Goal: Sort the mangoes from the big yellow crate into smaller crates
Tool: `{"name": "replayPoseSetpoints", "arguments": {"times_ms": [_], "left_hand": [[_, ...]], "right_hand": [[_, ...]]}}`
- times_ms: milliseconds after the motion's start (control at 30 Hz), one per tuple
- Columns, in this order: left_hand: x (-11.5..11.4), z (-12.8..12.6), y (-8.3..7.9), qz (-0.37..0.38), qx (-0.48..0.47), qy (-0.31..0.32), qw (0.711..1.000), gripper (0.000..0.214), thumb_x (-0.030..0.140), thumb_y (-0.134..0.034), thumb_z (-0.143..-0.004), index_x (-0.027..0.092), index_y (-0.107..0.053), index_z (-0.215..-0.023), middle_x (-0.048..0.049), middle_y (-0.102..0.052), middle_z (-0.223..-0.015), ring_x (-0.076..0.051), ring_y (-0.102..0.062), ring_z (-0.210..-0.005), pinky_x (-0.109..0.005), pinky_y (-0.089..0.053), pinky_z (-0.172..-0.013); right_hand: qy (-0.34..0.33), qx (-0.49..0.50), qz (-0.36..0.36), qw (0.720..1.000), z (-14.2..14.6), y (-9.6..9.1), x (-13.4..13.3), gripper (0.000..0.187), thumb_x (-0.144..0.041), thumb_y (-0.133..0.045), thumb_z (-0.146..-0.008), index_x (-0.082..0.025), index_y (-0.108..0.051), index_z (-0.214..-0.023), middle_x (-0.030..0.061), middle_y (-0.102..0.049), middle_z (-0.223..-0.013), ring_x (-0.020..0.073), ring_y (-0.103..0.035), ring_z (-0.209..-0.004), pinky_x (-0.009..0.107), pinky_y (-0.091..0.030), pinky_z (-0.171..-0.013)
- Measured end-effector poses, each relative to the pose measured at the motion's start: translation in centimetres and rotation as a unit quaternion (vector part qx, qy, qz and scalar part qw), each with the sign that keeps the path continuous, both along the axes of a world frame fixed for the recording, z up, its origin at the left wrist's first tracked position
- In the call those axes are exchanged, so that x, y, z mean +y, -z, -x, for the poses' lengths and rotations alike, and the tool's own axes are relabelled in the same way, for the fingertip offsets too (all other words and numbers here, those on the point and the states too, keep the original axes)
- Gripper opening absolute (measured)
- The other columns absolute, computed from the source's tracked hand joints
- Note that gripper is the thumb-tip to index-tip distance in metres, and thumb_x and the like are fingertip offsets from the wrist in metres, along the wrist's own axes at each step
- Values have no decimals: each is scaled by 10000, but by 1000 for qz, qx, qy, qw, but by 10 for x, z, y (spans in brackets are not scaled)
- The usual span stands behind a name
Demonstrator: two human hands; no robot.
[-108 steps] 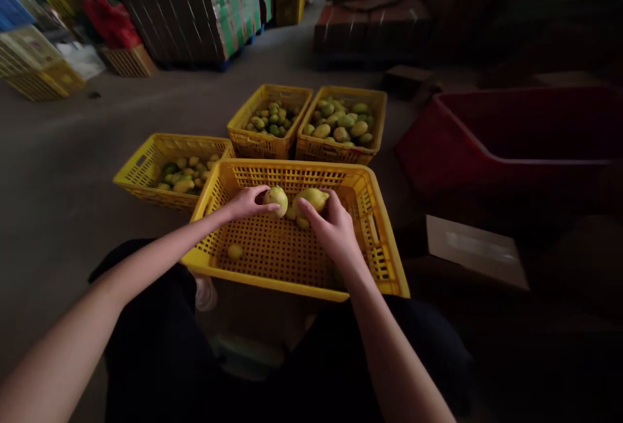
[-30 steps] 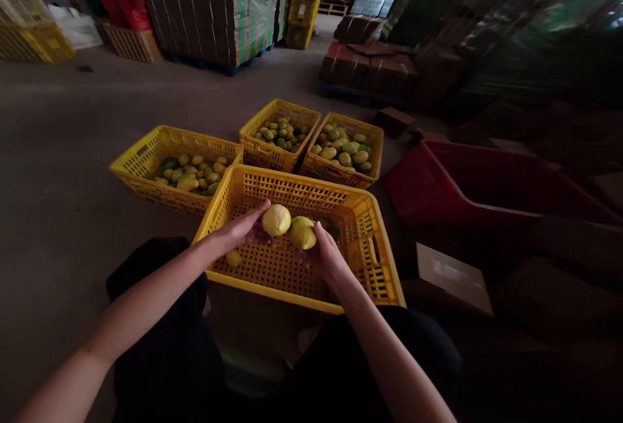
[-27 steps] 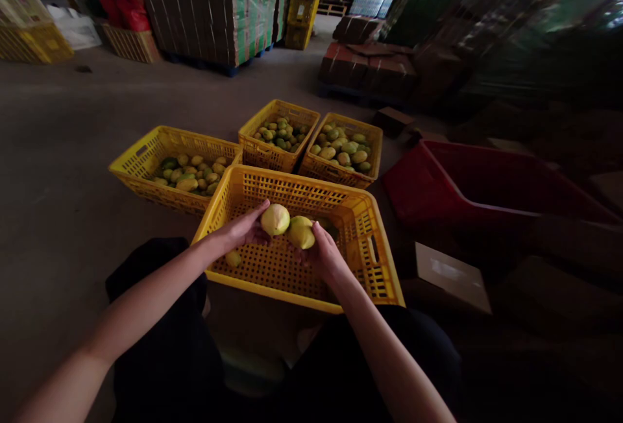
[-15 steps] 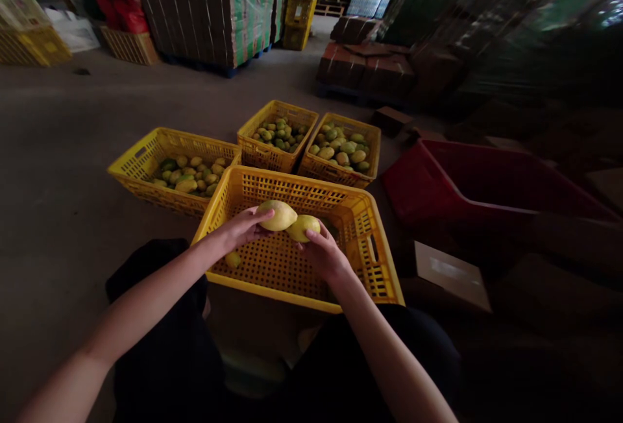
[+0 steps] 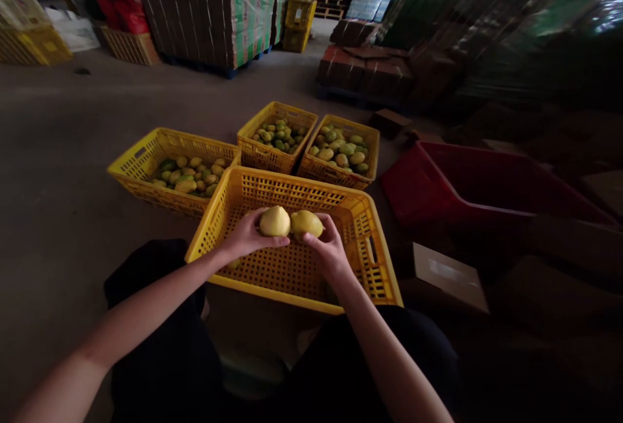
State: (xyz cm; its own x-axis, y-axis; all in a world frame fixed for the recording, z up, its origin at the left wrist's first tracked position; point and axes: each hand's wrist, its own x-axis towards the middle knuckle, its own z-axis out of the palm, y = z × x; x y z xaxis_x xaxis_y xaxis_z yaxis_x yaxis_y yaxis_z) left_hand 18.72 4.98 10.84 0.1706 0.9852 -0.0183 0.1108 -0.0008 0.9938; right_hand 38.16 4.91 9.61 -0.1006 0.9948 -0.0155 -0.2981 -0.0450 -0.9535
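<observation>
A pale yellow mango (image 5: 275,220) sits in my left hand (image 5: 247,235), its pointed end turned toward me and my thumb along its near side. My right hand (image 5: 331,253) grips a second, yellow-green mango (image 5: 306,223) between thumb and fingers. Both fruits are side by side, nearly touching, above a large yellow slatted crate (image 5: 287,298). Inside that crate, another yellow fruit (image 5: 234,263) is partly hidden behind my left wrist.
Beyond the near crate stand a left crate (image 5: 129,167), a middle crate (image 5: 267,158) and a right crate (image 5: 335,180), each holding several yellow and green mangoes. To the right are a red tub (image 5: 413,186) and a cardboard box (image 5: 450,274). Wrapped stacks (image 5: 253,8) rise behind.
My left hand has turned its mango so the tip faces me instead of right. The right mango has shifted slightly right and lies more level. Both remain held.
</observation>
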Motion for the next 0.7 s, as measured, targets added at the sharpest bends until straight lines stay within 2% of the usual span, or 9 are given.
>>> {"name": "replayPoseSetpoints", "arguments": {"times_ms": [67,200,367,533,600,700], "left_hand": [[-1,2,-7,-68,9,-11,998,554,348,-889,-533,202,-679,-1024,-67,-634,-1038,-242,-591,-988,-349,-462,-914],[-4,7,-21,-149,38,-5,988,562,317,-882,-564,233,-667,-1076,-81,-595,-1132,-273,-538,-1136,-400,-376,-1053],[-6,9,-25,-202,88,17,975,550,357,-823,-665,263,-625,-1169,-92,-580,-1188,-276,-515,-1188,-415,-341,-1083],[-8,8,-27,-214,88,40,972,501,341,-792,-710,255,-622,-1173,-98,-602,-1204,-265,-509,-1204,-413,-335,-1089],[-8,7,-27,-178,64,34,981,526,330,-827,-661,251,-636,-1145,-96,-611,-1210,-276,-506,-1211,-417,-332,-1095],[-6,5,-23,-95,-12,5,995,602,347,-879,-564,239,-643,-1107,-81,-633,-1199,-278,-550,-1158,-372,-415,-1021]], "right_hand": [[6,-65,-44,997,-2,-3,0,481,-316,-892,-542,-266,-579,-904,-23,-662,-845,170,-603,-784,314,-506,-756],[41,-153,-141,977,-3,-3,-3,571,-254,-889,-551,-271,-598,-1043,18,-664,-1027,217,-610,-973,368,-490,-895],[66,-145,-227,961,3,-1,-9,544,-202,-812,-667,-291,-539,-1129,42,-631,-1165,226,-583,-1113,402,-471,-979],[57,-128,-224,965,6,-4,-13,554,-218,-820,-657,-291,-500,-1104,59,-619,-1194,238,-588,-1129,438,-474,-990],[52,-122,-202,970,5,-8,-14,565,-240,-843,-627,-288,-501,-1074,58,-626,-1179,241,-597,-1108,433,-486,-972],[15,-122,-138,983,2,-13,-14,620,-296,-881,-566,-283,-526,-1075,36,-666,-1041,229,-635,-946,389,-540,-847]]}}
